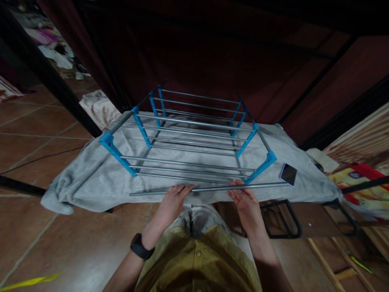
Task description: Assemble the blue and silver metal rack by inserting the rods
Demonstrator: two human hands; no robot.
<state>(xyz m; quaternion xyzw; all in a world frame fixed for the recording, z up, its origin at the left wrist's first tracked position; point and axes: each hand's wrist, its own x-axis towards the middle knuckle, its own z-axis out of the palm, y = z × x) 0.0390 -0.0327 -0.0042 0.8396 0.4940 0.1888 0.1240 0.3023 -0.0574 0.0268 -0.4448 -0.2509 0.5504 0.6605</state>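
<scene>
A rack of silver metal rods and blue plastic connectors (194, 138) lies on a grey cloth (91, 178) spread over a raised surface. A loose silver rod (212, 188) lies along the near edge of the cloth. My left hand (173, 200), with a black watch on its wrist, rests with its fingers on this rod. My right hand (246, 200) touches the same rod farther right, close to a blue connector (259, 168). Neither hand visibly closes around the rod.
A dark phone (288, 174) lies on the cloth at the right of the rack. A black metal frame (282, 219) stands below the right side. Brown tiled floor (36, 134) stretches left. Colourful cloth (358, 182) lies at the right.
</scene>
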